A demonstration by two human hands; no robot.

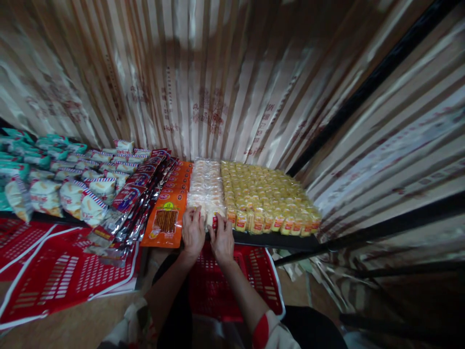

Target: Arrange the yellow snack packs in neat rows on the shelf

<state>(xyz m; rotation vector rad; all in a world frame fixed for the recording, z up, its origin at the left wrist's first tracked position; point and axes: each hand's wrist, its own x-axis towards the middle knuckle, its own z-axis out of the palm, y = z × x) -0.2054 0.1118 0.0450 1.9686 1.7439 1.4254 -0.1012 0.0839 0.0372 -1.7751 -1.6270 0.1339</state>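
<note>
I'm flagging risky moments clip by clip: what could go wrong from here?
The white packs at the fingertips sit near the front of the shelf; one might slip toward the red basket below. The left hand could knock the orange packet close beside it. The right hand might nudge the neighbouring yellow packs out of line.

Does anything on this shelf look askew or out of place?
Yes, mildly: the dark purple packets lie slanted and unevenly overlapped, with some front ends jutting past the shelf above a red basket on the left. They look untidy against the straighter rows of white packs and yellow packs.
</note>
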